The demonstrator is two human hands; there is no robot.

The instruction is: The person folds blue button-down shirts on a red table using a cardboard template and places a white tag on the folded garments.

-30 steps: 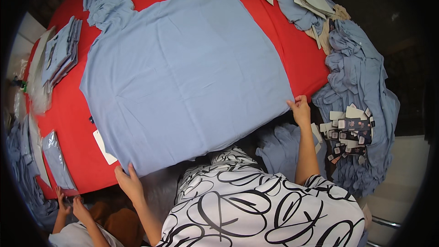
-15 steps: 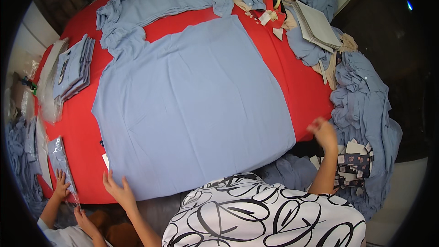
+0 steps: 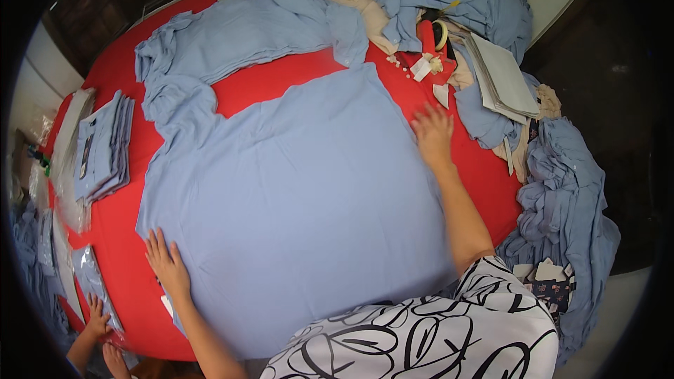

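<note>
Pale blue, soft-cloth garment (image 3: 302, 203) lies spread across the centre of a rounded, red cloth-covered table (image 3: 491, 182), its width apparently laid out to keep the fabric flat. At 8 o'clock, the left hand (image 3: 168, 267) rests palm down on the garment's edge, fingers slightly spread, pinching nothing, probably steadying that side. At 2 o'clock, the right hand (image 3: 434, 137) has spread fingers beside the opposite edge; blur leaves contact uncertain. Neatly folded blue garments (image 3: 105, 144) sit near 10 o'clock, stacked presumably to preserve their folds.

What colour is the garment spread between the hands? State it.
Light blue; the garment shows best in the head view.
</note>
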